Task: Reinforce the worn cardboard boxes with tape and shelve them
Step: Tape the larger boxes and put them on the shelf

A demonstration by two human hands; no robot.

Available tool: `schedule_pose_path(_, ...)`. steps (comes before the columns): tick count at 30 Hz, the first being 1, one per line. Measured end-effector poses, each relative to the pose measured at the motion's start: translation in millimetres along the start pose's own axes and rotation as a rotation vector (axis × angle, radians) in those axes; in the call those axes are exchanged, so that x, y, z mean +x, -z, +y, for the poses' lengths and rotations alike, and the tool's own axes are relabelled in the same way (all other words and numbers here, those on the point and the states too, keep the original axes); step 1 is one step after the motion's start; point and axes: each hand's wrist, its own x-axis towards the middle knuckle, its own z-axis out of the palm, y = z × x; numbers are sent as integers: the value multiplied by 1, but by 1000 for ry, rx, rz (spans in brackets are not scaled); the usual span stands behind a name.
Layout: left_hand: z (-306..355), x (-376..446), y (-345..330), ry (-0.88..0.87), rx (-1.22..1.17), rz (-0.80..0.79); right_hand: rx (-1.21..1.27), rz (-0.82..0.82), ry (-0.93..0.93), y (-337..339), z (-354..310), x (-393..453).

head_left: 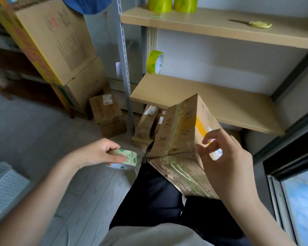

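A worn cardboard box (181, 132) rests tilted on my lap, with clear tape running over its top and near face. My left hand (100, 153) grips a roll of clear tape (125, 159) just left of the box; a strip of tape stretches from the roll to the box's corner. My right hand (224, 157) hovers at the box's right side with fingers loosely curled, fingertips near the taped edge; whether it touches the box is unclear.
Wooden shelves (212, 96) stand ahead; a tape roll (154, 62) on the lower one, two rolls (172, 4) and scissors (252, 23) on the upper. Stacked large boxes (57, 50) stand at left, smaller boxes (107, 114) on the floor. A white crate (2, 183) sits at left.
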Motion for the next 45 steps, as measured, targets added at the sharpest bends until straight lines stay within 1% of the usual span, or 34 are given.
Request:
schedule_pose_path(3,-2,6,-7,-23,-22,-41,-21,26,17,8,3,1)
schedule_pose_path(5,-6,10,-8,-28,-13,-47,-34,0,-3,8,8,2)
schedule_pose_path(10,-22,19,-16,43,50,8,-70,-43,-21,-3,17,2)
schedule_pose_path(13,-17,35,-23,29,52,67,-118,-75,-10,-7,17,5)
schedule_pose_path(15,-10,47,-32,6,64,76,-222,-79,38,-8,15,7)
schedule_pose_path(17,-5,58,-43,23,74,59,-368,-64,133,-6,13,8)
schedule_pose_path(18,-6,62,-47,32,81,55,-451,-85,153,-4,12,8)
schedule_pose_path(20,-6,67,-49,28,97,42,-633,-169,112,-1,14,12)
schedule_pose_path(21,-6,68,-49,27,106,31,-676,-192,71,2,17,16)
schedule_pose_path(22,-7,68,-49,29,115,18,-644,-196,60,6,19,19)
schedule_pose_path(23,-5,67,-48,31,107,6,-556,-164,114,9,20,21)
schedule_pose_path(24,-4,65,-48,35,96,0,-448,-105,248,10,20,20)
schedule_pose_path(25,-4,63,-47,42,93,2,-362,-46,431,8,18,19)
schedule_pose_path(26,-4,61,-46,39,101,0,-305,-27,610,3,14,17)
schedule_pose_path(27,-3,58,-45,35,114,-8,-284,-54,748,-6,9,14)
schedule_pose_path(28,-4,57,-43,38,130,-18,-300,-101,844,-15,6,14)
schedule_pose_path(29,-4,55,-42,39,150,-21,-345,-144,902,-24,5,15)
schedule_pose_path(30,-6,53,-41,31,169,-14,-393,-195,918,-31,5,17)
schedule_pose_path(33,-10,47,-42,32,167,-14,-525,-406,840,-39,12,25)
schedule_pose_path(35,-12,43,-43,43,146,-41,-706,-574,722,-40,10,27)
schedule_pose_path(36,-12,41,-44,54,153,-47,-768,-609,694,-41,7,28)
schedule_pose_path(39,-13,42,-45,104,183,-81,-756,-607,757,-53,-18,33)
schedule_pose_path(40,-13,43,-45,124,205,-88,-790,-646,789,-62,-27,34)
schedule_pose_path(41,-13,45,-45,140,233,-87,-854,-711,825,-73,-34,34)
schedule_pose_path(43,-12,49,-44,173,287,-76,-1063,-845,878,-94,-43,30)
schedule_pose_path(45,-10,51,-44,198,326,-70,-1207,-929,838,-108,-46,23)
